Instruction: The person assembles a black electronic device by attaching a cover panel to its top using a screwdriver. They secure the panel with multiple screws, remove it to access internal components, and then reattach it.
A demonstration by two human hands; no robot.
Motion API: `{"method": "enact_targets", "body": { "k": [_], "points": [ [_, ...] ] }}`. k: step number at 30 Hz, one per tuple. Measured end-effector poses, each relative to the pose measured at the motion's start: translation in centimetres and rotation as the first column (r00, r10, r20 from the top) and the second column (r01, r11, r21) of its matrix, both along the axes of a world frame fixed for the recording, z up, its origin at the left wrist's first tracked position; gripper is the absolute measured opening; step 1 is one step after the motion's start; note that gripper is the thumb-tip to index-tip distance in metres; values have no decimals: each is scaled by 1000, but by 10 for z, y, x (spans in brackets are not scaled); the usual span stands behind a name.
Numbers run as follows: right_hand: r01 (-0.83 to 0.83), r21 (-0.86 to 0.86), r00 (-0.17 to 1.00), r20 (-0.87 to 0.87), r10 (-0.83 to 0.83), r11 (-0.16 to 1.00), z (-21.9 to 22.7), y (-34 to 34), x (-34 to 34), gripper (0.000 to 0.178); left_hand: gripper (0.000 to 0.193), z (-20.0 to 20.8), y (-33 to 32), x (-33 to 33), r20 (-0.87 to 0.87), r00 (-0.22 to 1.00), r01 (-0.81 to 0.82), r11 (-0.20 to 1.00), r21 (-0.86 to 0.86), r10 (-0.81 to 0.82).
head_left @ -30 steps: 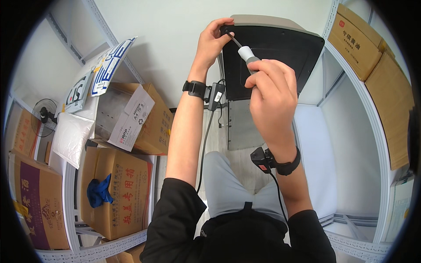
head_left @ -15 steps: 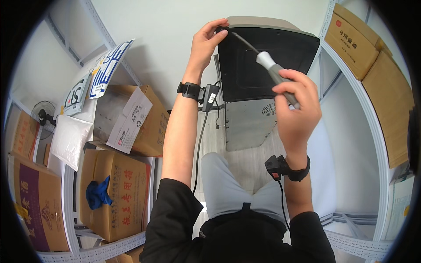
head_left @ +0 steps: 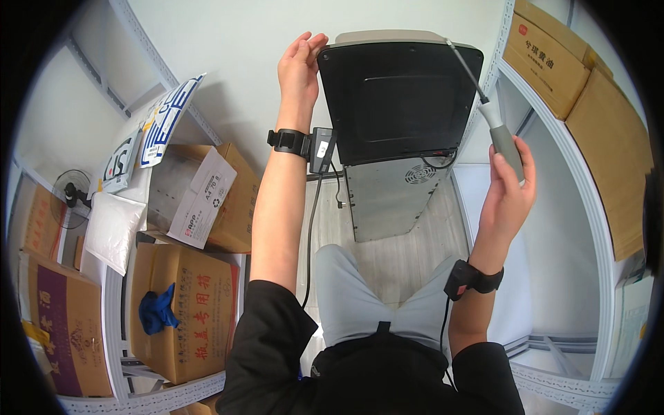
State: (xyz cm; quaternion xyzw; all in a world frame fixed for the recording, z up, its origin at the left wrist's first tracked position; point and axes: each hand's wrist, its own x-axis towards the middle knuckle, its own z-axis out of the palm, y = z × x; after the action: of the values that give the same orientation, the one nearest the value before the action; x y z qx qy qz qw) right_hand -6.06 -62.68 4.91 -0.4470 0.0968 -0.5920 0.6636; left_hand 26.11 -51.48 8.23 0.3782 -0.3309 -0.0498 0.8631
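My right hand (head_left: 506,190) is wrapped round the grey handle of a screwdriver (head_left: 508,149), its thin metal shaft angled up and to the left. The screwdriver's tip is by the upper right corner of a black panel (head_left: 401,104) with a beige cover (head_left: 387,36) behind it. Whether the tip touches the panel is too small to tell. At the panel's upper left corner is my left hand (head_left: 299,76), fingers stretched out and fingertips against or just beside the edge. Below the panel stands a grey metal casing (head_left: 384,200) with a round slotted vent.
Shelving on the left bears an opened cardboard box (head_left: 238,200), another box with a blue cloth (head_left: 158,309) on it, a white plastic packet (head_left: 114,225) and a small fan (head_left: 71,197). More cartons (head_left: 546,55) stand on the right-hand shelf (head_left: 588,180). Cables (head_left: 315,235) hang from both wrist straps.
The screwdriver has moved right, from the panel's upper left corner to its upper right corner. My left hand has loosened from the corner and shifted left. The panel appears further left in view.
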Motion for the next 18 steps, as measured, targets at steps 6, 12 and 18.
{"method": "enact_targets", "body": {
  "k": [6,12,18],
  "points": [
    [-572,308,737,600,311,760,-32,-47,-11,37,31,-1,-4,6,-54,998,10,1000,-28,-12],
    [-647,203,698,545,465,734,-34,-45,-14,39,30,-9,-1,12,-121,993,13,1000,6,-13],
    [-628,155,738,428,522,762,-44,-48,-14,44,31,-25,4,27,-137,986,87,996,-32,-91]
  ]
}}
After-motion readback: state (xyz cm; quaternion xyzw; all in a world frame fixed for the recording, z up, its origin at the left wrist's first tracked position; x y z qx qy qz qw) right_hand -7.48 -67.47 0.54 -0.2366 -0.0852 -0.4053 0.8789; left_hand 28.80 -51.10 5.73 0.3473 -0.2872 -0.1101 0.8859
